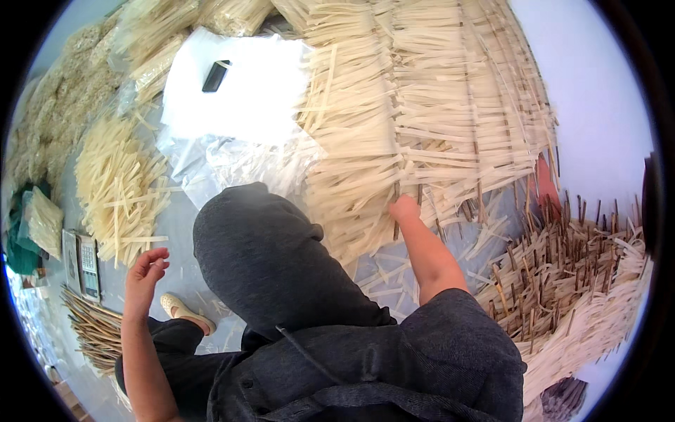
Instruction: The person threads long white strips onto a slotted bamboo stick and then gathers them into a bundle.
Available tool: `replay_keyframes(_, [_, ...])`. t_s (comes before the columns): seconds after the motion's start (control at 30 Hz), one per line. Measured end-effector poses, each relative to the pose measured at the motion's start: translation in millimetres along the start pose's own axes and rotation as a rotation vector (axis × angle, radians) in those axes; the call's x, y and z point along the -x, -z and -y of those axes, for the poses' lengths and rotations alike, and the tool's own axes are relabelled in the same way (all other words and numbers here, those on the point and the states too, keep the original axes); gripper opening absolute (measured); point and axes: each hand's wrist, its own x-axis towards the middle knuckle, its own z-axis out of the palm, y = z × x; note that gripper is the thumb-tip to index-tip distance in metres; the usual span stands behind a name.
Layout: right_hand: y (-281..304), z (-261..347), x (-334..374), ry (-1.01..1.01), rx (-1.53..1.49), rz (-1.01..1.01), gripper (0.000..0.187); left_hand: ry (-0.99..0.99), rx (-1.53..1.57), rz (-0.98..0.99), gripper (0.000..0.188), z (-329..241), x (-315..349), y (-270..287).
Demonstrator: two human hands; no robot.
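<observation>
— Closest to us is our own dark grey shirt (394,359), and just past it our raised knee in dark trousers (260,246), which fills the middle of the view.

— And our hands?

— Our right hand (406,209) reaches forward to the lower edge of the big stack of pale wooden sticks (422,105), which rises in cross-laid layers in front of us. The fingers are closed together at a darker stick (396,211) standing at that edge; we cannot tell whether they really grip it. Our left hand (145,271) is lifted off to the left, fingers curled and a little apart, holding nothing we can make out.

— What packaging do we see?

— A white sheet (246,91) lies upper left of the stack, with a small black oblong object (215,76) on it. Crumpled clear plastic film (232,165) spreads just below that sheet. At the far left edge is a clear bag of pale sticks (43,221) on something green, and near it a flat grey device with a keypad (88,266) beside a printed card; its print is too small to tell.

— Anything else?

— A loose heap of pale sticks (119,186) sits left of our knee, browner sticks (562,274) stand on end at the right, and a light shoe (184,310) shows below our left hand.
</observation>
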Motion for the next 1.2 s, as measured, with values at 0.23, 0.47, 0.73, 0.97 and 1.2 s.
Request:
replay_keyframes(0.23, [51, 7, 52, 0.191, -0.150, -0.111, 0.031, 0.011, 0.007, -0.099, 0.027, 19, 22, 7])
replay_keyframes(0.47, [81, 14, 23, 0.263, -0.045, -0.305, 0.028, -0.196, 0.035, -0.039, 0.026, -6, 16, -18])
replay_keyframes(0.73, [98, 39, -42, -0.174, -1.301, 0.024, 0.027, -0.327, 0.088, -0.060, 0.026, -17, 28, -12])
replay_keyframes(0.97, [47, 21, 47, 0.152, -1.384, -0.273, 0.025, -0.390, 0.119, -0.144, 0.025, -8, 54, 10])
replay_keyframes(1.2, [53, -53, 180, 0.262, -1.143, -0.284, 0.021, -0.533, 0.010, -0.208, 0.024, -9, 47, 29])
